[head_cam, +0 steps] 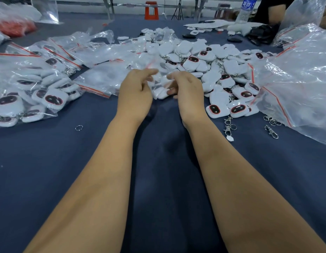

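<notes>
The left hand and right hand each pinch the small clear bag, held between them just above the tabletop. The bag appears to contain a white keychain, but blur obscures detail. The keychain pile lies just beyond.

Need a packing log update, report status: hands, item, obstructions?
Left hand and right hand pinch small clear bag. White keychain apparently inside. Loose keychain pile close behind, not blocking.

blue-covered table bears loose white keychains, filled bags, metal clasps.
</notes>
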`<move>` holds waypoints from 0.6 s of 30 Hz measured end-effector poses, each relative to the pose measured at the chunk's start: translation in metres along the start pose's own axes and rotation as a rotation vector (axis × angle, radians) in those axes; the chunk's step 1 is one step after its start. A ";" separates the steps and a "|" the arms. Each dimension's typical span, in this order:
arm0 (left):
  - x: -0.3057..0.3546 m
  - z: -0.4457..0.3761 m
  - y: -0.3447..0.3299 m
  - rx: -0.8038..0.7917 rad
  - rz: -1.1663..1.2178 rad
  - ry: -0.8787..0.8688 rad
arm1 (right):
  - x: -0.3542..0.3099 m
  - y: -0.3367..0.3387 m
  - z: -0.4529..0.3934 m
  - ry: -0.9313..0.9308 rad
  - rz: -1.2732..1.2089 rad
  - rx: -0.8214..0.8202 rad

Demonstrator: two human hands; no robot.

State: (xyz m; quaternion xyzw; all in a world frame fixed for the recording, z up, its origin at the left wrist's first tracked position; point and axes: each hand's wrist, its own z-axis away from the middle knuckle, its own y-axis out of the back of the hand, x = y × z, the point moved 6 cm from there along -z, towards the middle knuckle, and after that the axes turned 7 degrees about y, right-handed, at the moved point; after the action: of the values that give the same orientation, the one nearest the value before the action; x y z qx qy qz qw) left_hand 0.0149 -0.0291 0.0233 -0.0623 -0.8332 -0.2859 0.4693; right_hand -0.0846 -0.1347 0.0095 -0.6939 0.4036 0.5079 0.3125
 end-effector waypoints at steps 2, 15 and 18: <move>0.001 -0.003 0.016 0.172 -0.018 0.004 | 0.001 0.001 -0.001 -0.004 0.023 0.007; 0.003 -0.004 -0.011 -0.051 -0.340 -0.130 | 0.005 -0.020 0.001 0.333 1.144 -0.291; -0.006 -0.008 -0.012 -0.094 -0.109 0.024 | 0.002 -0.017 -0.001 0.301 1.048 -0.217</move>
State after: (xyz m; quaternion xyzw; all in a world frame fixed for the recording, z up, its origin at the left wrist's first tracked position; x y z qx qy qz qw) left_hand 0.0193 -0.0420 0.0168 -0.0353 -0.8155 -0.3504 0.4593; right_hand -0.0691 -0.1277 0.0085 -0.4934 0.6804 0.5292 -0.1165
